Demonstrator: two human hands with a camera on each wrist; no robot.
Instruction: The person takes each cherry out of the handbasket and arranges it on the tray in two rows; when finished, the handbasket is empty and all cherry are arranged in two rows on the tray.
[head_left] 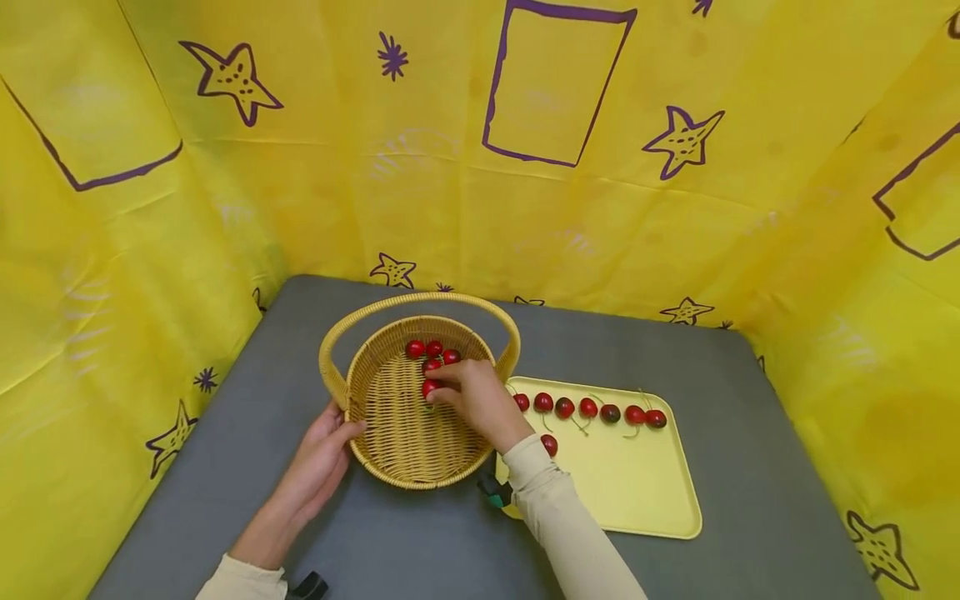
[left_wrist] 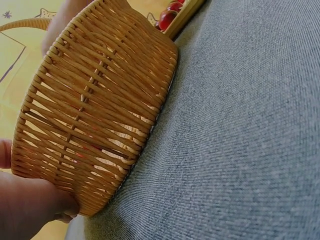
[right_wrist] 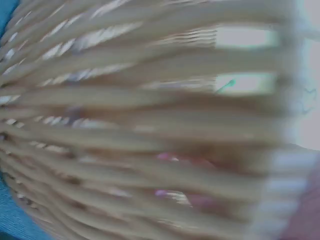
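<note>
In the head view a round wicker basket [head_left: 405, 417] with a tall arched handle holds several red cherries [head_left: 416, 349] near its back. My left hand [head_left: 318, 458] grips its left rim, thumb over the edge; the left wrist view shows that hand [left_wrist: 30, 202] against the woven side [left_wrist: 95, 110]. Reaching inside from the right, my right hand [head_left: 480, 400] pinches a cherry [head_left: 430, 387] between thumb and fingers, low over the basket floor. Blurred weave [right_wrist: 140, 120] fills most of the right wrist view.
Right of the basket lies a yellow tray [head_left: 622, 492] with a row of cherries [head_left: 588, 407] along its back and another cherry [head_left: 549, 445] near my right sleeve. Both stand on a grey table [head_left: 750, 467], enclosed by yellow cloth with purple drawings.
</note>
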